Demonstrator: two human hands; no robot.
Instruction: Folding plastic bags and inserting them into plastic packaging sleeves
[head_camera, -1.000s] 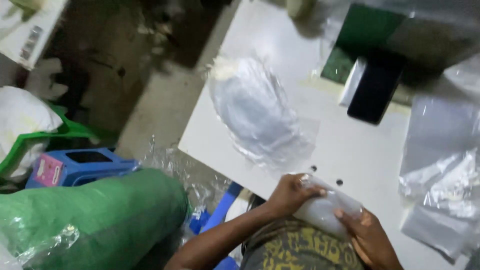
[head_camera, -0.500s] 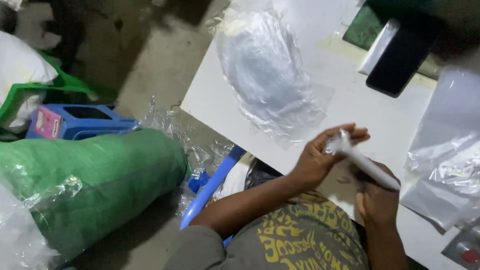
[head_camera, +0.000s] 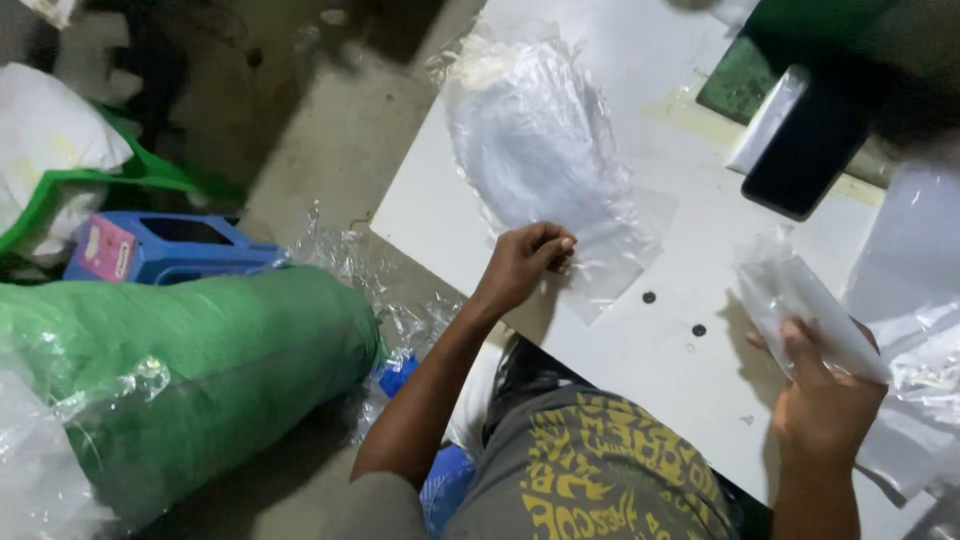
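The work surface is a flat white table (head_camera: 640, 370) with a smooth matte top and two small dark round holes near its front edge. On it lies a stack of clear plastic bags (head_camera: 540, 150), thin, glossy and wrinkled, forming an elongated mound with a flat transparent sheet protruding at its lower right. The left hand (head_camera: 525, 262) rests at the lower edge of this stack, fingers curled inward and fingertips pressed together on the plastic film; whether a single sheet is pinched cannot be determined. The right hand (head_camera: 825, 400) is at the right front of the table, thumb on top and fingers underneath, clamped on one narrow folded plastic packet (head_camera: 805, 305), white and translucent, with a crinkled outer film, angled up and to the left above the tabletop. Further loose clear bags (head_camera: 920, 340) lie just beside this hand at the table's right edge. One dark rectangular phone (head_camera: 810, 150), glossy and flat, lies at the far side of the table, next to a green board (head_camera: 745, 75). On the floor to the left are one large green woven sack (head_camera: 190, 370), cylindrical and coarse-textured, and one blue plastic stool (head_camera: 165, 248).
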